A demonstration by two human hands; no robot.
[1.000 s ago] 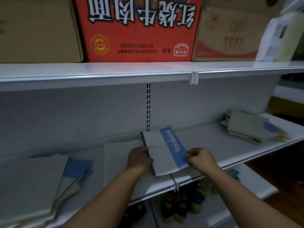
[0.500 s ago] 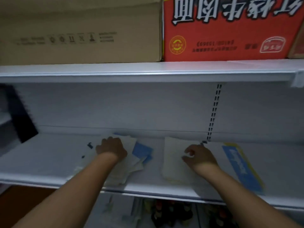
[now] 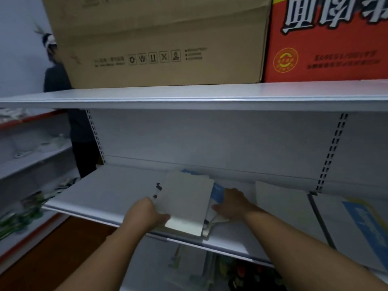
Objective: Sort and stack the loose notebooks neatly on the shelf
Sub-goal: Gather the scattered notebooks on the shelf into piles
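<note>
A loose stack of pale notebooks (image 3: 186, 202) lies on the white shelf (image 3: 105, 192), with blue covers showing at its back and right side. My left hand (image 3: 147, 213) grips the stack's near left corner, thumb on the top cover. My right hand (image 3: 231, 204) rests against the stack's right edge, fingers pointing left over the lower notebooks. To the right a single pale notebook (image 3: 279, 204) lies flat. Farther right sits a notebook with a blue stripe (image 3: 357, 229).
A brown cardboard box (image 3: 159, 43) and a red box (image 3: 327, 38) stand on the upper shelf. A person in dark clothes (image 3: 63, 85) stands behind the shelf's left end. Bottles (image 3: 247, 274) fill the shelf below. Another shelf unit (image 3: 31, 164) with goods is at the left.
The view has swung left. My right hand left the single pale notebook and moved to the stack's right edge. My left hand shifted from the stack's top to its near left corner.
</note>
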